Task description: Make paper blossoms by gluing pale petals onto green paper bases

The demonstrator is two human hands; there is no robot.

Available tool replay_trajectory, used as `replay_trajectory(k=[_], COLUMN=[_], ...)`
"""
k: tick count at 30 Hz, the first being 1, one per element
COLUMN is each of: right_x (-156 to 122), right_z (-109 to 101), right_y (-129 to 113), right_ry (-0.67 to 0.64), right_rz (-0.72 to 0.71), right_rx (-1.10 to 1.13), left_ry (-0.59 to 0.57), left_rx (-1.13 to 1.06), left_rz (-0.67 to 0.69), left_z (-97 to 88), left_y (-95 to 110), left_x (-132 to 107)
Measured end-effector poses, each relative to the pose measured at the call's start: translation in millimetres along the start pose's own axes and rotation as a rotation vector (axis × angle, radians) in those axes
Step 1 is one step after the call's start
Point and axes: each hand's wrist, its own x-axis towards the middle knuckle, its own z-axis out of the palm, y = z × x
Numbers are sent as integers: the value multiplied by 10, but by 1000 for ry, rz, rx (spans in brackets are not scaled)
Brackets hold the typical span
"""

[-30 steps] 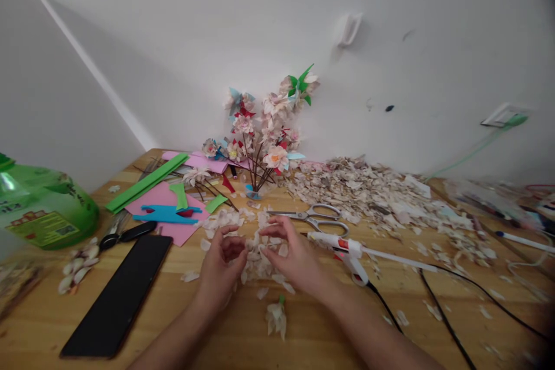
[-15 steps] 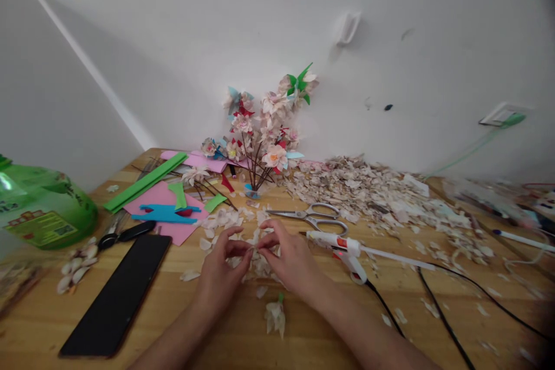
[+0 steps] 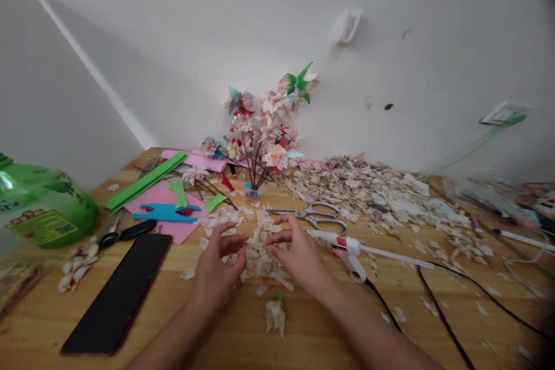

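Over a loose heap of pale, papery petals [image 3: 260,260], my two hands are held apart. My left hand [image 3: 220,263] has curled fingers with a gap to the thumb, and nothing shows in it. On the other side of the heap, my right hand [image 3: 299,254] is bent with thumb and fingertips close but apart; no held thing is visible. Closer to me lies a petal flower head [image 3: 275,317] with a green base. A white hot glue gun [image 3: 342,245] rests just right of my right hand, and scissors [image 3: 316,217] lie behind it.
A bunch of handmade flowers [image 3: 269,127] stands by the wall. Behind and right spreads a big heap of dry scraps [image 3: 359,185]. On the left are a black phone [image 3: 119,295], pink paper [image 3: 160,193], green strips [image 3: 147,182] and a green bottle [image 3: 47,202]. A black cord [image 3: 385,306] crosses the right side.
My hands, whose fingertips met over the petals, have drawn apart, the left moving left and the right moving right. The flower head, glue gun and scissors stay put.
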Motion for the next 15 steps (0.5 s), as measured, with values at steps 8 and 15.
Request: replay_trajectory(k=[8,15], right_x=[-7,-64], right_z=[58,-109], right_y=[-21,25], right_ry=[-53,-71], right_rz=[36,-53], right_rx=[102,69], left_ry=[-100,-46], left_rx=[-49,-176], left_rz=[49,-39], left_z=[111,104], left_y=[-28,-9], left_x=[-43,-11])
